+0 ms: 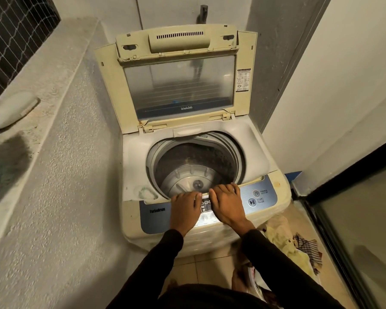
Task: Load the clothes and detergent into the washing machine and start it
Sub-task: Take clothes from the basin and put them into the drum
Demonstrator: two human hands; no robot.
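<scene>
Top-loading washer (274,175) in a narrow corner, lid (178,85) raised and leaning back against the wall. Drum (187,175) exposed; no clothes visible in it. Left hand (184,210) lies flat on the control panel (263,195), fingers straight, reaching the front rim of the opening, holding nothing. Right hand (226,205) flat just beside it, fingers spread and relaxed over the same rim, also holding nothing. Power and start/pause buttons sit right of the hands, untouched. Clothes (299,248) heaped on the tiled floor at the washer's right front, near the glass door (354,230). Detergent: cannot tell where.
</scene>
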